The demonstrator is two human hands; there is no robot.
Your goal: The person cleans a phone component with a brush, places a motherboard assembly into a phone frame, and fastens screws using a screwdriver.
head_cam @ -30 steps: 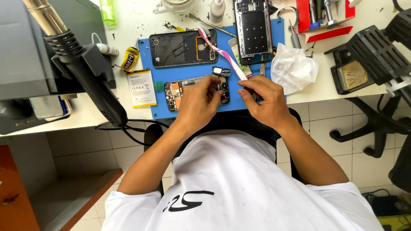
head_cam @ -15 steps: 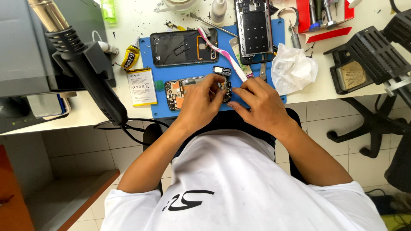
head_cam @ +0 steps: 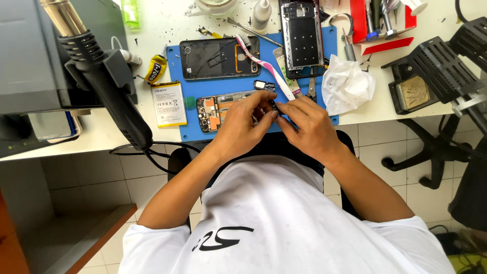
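- two hands at work: my left hand (head_cam: 243,119) and right hand (head_cam: 307,124) meet at the near edge of the blue mat (head_cam: 177,68), fingertips pinched narrow on one small dark part (head_cam: 274,107) between them; what kind of part it is i cannot tell, too small.
- one circuit board (head_cam: 215,107), orange and green patches, lies flat on the mat just under my left fingers.
- two opened phone bodies on the mat: a dark one (head_cam: 219,58) lying crosswise, a second frame (head_cam: 303,35) lying lengthwise at the far right corner.
- one flat white battery (head_cam: 168,103) just off the mat's left edge, on the bare desk (head_cam: 167,23).
- one pink-and-white striped strip (head_cam: 264,66) running diagonally between the two phone bodies.
- one crumpled white tissue (head_cam: 347,83), soft, at the mat's right edge.
- one black hot-air gun (head_cam: 106,86) hanging at the left, ribbed collar, metal nozzle up.
- one black slatted stand (head_cam: 431,71) at the far right of the desk.
- open room: little on the mat; the near edge of the desk sits just under my wrists.
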